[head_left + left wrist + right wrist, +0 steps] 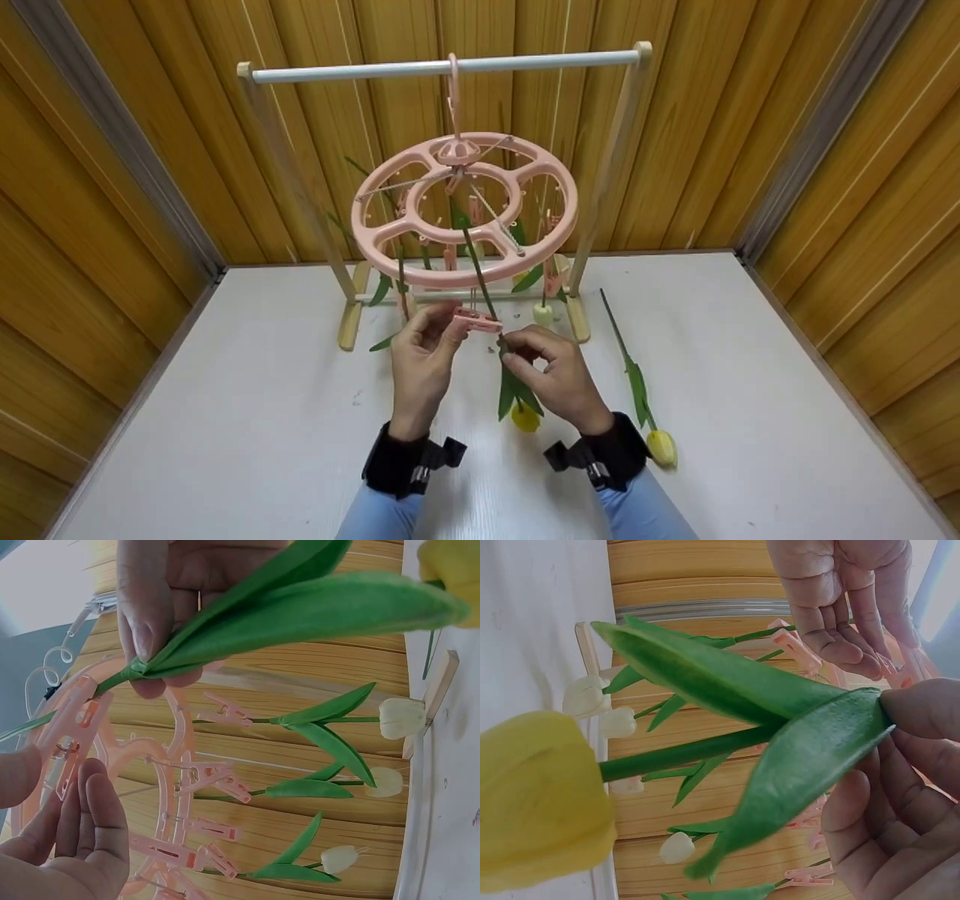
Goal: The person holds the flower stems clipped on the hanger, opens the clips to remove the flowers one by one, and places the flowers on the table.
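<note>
My left hand (420,371) pinches a pink clothespin (478,321) hanging below the front of a pink round clip hanger (442,278). In my right hand (559,375) is the stem of a yellow tulip (526,418), gripped where its green leaves (817,746) begin. That tulip hangs head down, its bare stem slanting up across the hanger's ring. The left wrist view shows the clothespin's tips right at the stem, just above the right fingertips. White tulips (401,718) hang head down from other pink clothespins (229,711) behind.
A white rod (352,71) on a wooden stand holds the hanger by its hook. Another yellow tulip (661,448) lies on the white table (247,420) to the right. Wood-patterned walls (97,247) close in the back and sides.
</note>
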A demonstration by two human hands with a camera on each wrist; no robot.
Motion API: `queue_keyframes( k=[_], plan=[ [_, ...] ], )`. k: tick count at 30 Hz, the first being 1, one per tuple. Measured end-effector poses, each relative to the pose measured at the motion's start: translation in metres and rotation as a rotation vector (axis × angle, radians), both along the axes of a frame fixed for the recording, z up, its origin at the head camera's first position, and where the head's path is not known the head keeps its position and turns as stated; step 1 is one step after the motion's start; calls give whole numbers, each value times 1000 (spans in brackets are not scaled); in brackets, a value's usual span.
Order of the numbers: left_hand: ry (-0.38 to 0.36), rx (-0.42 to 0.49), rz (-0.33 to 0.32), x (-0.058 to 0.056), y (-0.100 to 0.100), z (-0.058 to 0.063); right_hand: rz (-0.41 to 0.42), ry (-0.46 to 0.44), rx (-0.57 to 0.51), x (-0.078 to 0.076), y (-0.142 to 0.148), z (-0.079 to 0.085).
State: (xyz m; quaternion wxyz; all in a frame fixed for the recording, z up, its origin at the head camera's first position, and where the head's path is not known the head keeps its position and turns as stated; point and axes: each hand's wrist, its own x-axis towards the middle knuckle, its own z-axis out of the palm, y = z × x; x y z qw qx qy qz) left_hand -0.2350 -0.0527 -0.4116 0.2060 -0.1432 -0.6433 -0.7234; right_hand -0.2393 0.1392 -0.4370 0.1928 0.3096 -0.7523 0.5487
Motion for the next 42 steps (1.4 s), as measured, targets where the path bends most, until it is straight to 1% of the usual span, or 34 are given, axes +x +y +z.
queue_keyframes(
  k=[6, 16, 22, 28, 35, 42],
  plan=[
    [5, 3, 10, 0, 1, 0, 4, 0, 8, -1, 2, 2],
    [-7, 2, 24, 0, 1, -3, 13, -55, -1, -1, 6, 1],
    [-29, 34, -8, 1, 0, -2, 14, -67, -8, -1, 7, 2],
    [-34, 10, -9, 1, -2, -1, 15, -74, 0, -4, 6, 1],
    [-36, 11, -32, -1, -1, 0, 27, -116, -23, -6, 8, 1],
    [-36, -1, -34, 0, -1, 1, 33, -119, -40, -5, 8, 1]
  ],
)
